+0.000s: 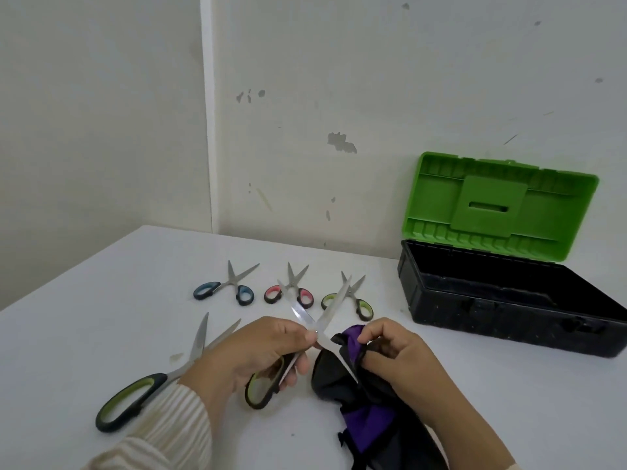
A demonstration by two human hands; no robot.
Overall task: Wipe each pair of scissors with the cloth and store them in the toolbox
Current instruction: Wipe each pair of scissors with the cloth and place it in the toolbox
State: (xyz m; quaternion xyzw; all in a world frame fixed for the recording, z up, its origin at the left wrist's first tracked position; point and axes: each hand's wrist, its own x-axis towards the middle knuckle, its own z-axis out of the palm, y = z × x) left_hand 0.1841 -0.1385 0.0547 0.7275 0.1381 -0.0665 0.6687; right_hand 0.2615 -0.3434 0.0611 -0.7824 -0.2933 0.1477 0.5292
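Five pairs of scissors are being shown on the white table (101, 300). Three small pairs are lying in a row toward the wall, each with its steel blades spread and pointing away: the small blue-handled scissors (226, 287) on the left, the small red-handled scissors (291, 290) in the middle, and the small green-handled scissors (353, 298) on the right. A large pair of black-and-lime-handled scissors (149, 378) is lying flat nearer the person, partly hidden under the left wrist, its blades also spread.

The fifth pair, another large black-and-lime-handled pair of open scissors (307, 329), is being held up off the table by the left hand (252, 354). That hand is being kept closed around it, thumb and fingertips pinching at the pivot where the blades are crossing, while one handle loop is hanging below the palm. A cream striped sleeve (169, 432) is being worn on that arm.

One purple-and-black cloth (359, 395) is being gripped by the right hand (403, 364), whose fingers are curled tight into the bunched fabric. The cloth's upper fold is being pressed against the lower part of one blade, just beside the pivot; the rest is trailing down toward the table edge.

One black plastic toolbox (509, 310) is standing open on the right of the table, well apart from the hands, its bright green lid (498, 205) being propped upright against the wall. No scissors can be seen inside.
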